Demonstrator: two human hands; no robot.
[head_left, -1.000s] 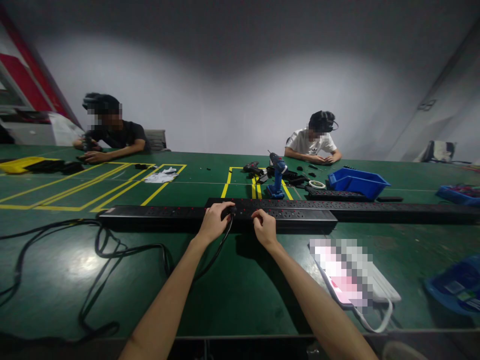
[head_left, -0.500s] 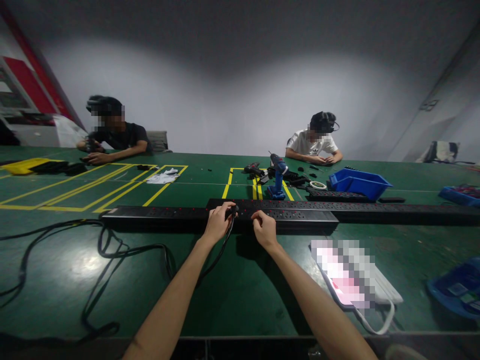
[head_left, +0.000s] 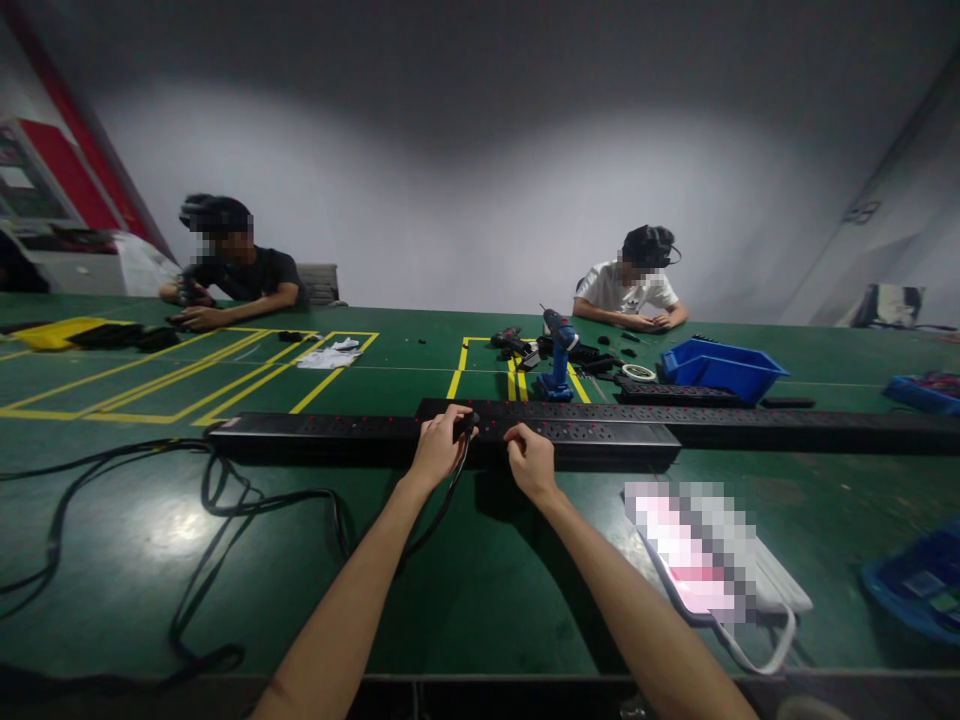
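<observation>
A black plug (head_left: 469,421) with its cord is in my left hand (head_left: 439,445), whose fingers are closed round it over the near power strip (head_left: 609,433). This long black strip lies crosswise in front of me, with sockets and small red marks along its top. Whether the plug sits in a socket I cannot tell. My right hand (head_left: 531,458) is closed at the strip just right of the plug, fingers curled; what they hold, if anything, is hidden. From the plug the black cable (head_left: 450,495) runs down past my left forearm.
Behind lies a second power strip (head_left: 795,427). A blue cordless drill (head_left: 556,360), a blue bin (head_left: 720,368) and loose black parts stand beyond. Cable loops (head_left: 217,500) lie left; a phone (head_left: 686,560) and a white mask (head_left: 776,575) lie right. Two people sit opposite.
The whole view has shifted slightly to the left, so things appear a little further right. My hands keep the same places on the strip and the plug.
</observation>
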